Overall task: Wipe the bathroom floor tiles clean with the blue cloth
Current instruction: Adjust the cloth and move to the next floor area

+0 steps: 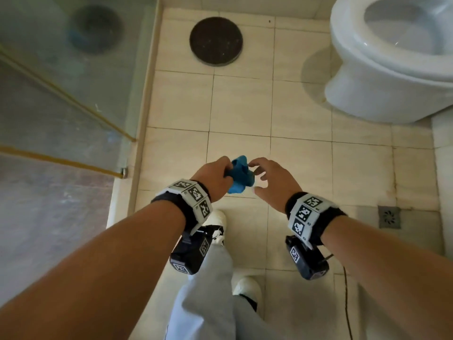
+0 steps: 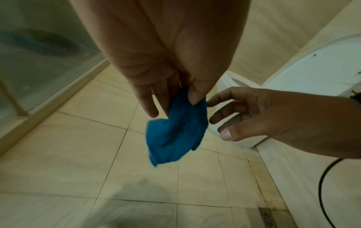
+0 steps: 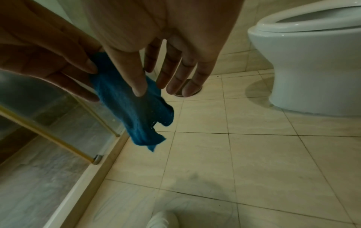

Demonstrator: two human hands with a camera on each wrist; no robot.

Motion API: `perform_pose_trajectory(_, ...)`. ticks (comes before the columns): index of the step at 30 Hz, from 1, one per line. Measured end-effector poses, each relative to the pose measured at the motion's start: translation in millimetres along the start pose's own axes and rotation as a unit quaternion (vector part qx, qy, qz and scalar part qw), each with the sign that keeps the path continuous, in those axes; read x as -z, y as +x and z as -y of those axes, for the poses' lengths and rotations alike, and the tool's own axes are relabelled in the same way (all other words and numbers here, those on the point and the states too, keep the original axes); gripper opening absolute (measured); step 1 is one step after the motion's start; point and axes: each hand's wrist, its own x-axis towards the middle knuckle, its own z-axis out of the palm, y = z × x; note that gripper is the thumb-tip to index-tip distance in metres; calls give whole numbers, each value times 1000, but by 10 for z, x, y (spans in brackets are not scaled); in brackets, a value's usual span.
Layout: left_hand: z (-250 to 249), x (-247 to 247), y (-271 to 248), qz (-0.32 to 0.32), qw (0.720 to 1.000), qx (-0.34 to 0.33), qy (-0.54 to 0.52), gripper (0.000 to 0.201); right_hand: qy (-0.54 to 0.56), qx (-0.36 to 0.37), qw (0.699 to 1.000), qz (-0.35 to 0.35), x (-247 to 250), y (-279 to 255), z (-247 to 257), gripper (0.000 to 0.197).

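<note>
Forearms with marker bands fill the near view; person stands on pale floor tiles (image 1: 240, 104), grey trousers, white shoes below. Largest item: glass shower screen (image 1: 56, 99) on their left, then white toilet (image 1: 392, 57) far right, round dark disc (image 1: 216, 41) on the floor ahead, small square floor drain (image 1: 389, 216) near right.

Blue cloth (image 1: 239, 175) is in the air between both hands, bunched and hanging, well above the tiles. Left hand (image 1: 213, 177) pinches its top edge between thumb and fingers. Right hand (image 1: 272, 182) is spread, fingers loosely apart, holding nothing; fingertips just beside the cloth, contact not clear.

Judged step: getting the cloth ready before any wiping; floor not yet touched. To do it well: the right hand should take the free edge, spread or fold the cloth into a flat pad, then crouch and press it flat with the palm. Grey smudges show on tiles near the shoes, probably worth starting there. A bunched cloth would likely only smear.
</note>
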Motion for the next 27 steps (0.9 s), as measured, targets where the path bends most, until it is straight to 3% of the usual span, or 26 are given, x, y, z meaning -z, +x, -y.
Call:
perform_pose_trajectory(5,181,-186,-437,-45,998,21,-31,21,30,39,999,-1,-221,-379,104,50)
perform_pose_trajectory(11,402,-331,-972,-75,990,33,-115,18,43,68,992,98,-589,-767,330,69)
perform_pose_trajectory(15,622,-371,-1280,-86,987,48,-127,32,39,60,993,95,-878,-891,373,43)
perform_pose_trajectory(20,996,-447,-1536,-17,992,67,-105,53,67,56,992,93,-1164,-973,431,28)
perform_pose_trajectory(24,1324,-592,-1688,-47,990,100,-87,28,41,46,991,115,-1357,-1018,459,32)
perform_pose_trajectory(27,1550,-665,-1812,-45,991,105,-67,23,-23,26,990,135,-1472,-1060,447,29)
